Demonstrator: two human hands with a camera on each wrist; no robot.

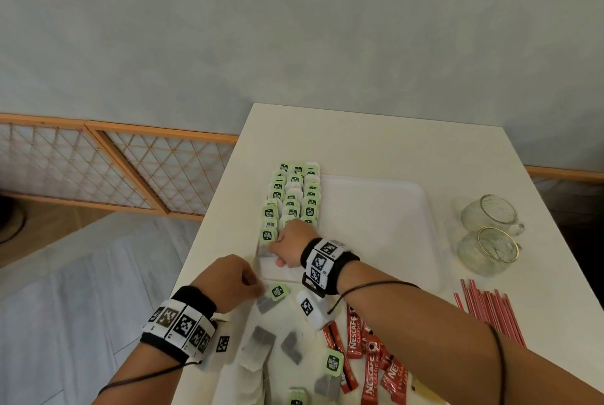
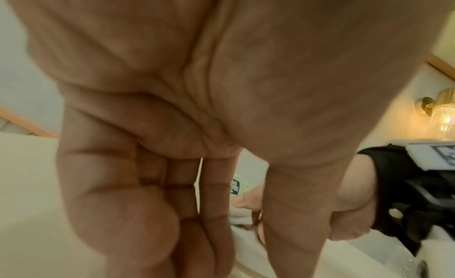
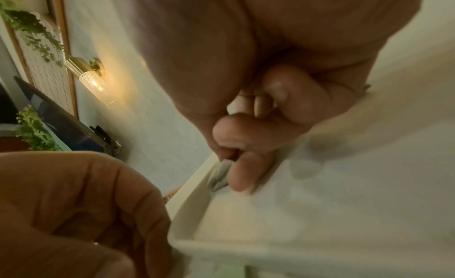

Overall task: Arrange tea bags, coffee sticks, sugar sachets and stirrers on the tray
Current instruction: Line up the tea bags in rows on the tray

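A white tray (image 1: pixel 376 208) lies on the white table, with three columns of green-tagged tea bags (image 1: pixel 294 202) filling its left side. My right hand (image 1: pixel 284 247) is at the tray's near left corner, where thumb and forefinger pinch a grey tea bag (image 3: pixel 219 177) against the tray's rim (image 3: pixel 197 204). My left hand (image 1: pixel 232 280) hangs just in front of that corner, knuckles up, next to a loose tea bag (image 1: pixel 278 292). Its fingers (image 2: pixel 216 204) point down with the thumb alongside; the tips are out of view, so a hold cannot be made out.
Loose tea bags (image 1: pixel 261 342) are heaped at the table's near edge, with red coffee sticks (image 1: pixel 369 368) to their right. Red stirrers (image 1: pixel 490 310) lie further right. Two glass cups (image 1: pixel 490 212) (image 1: pixel 487 251) stand right of the tray. The table's left edge runs close to my left hand.
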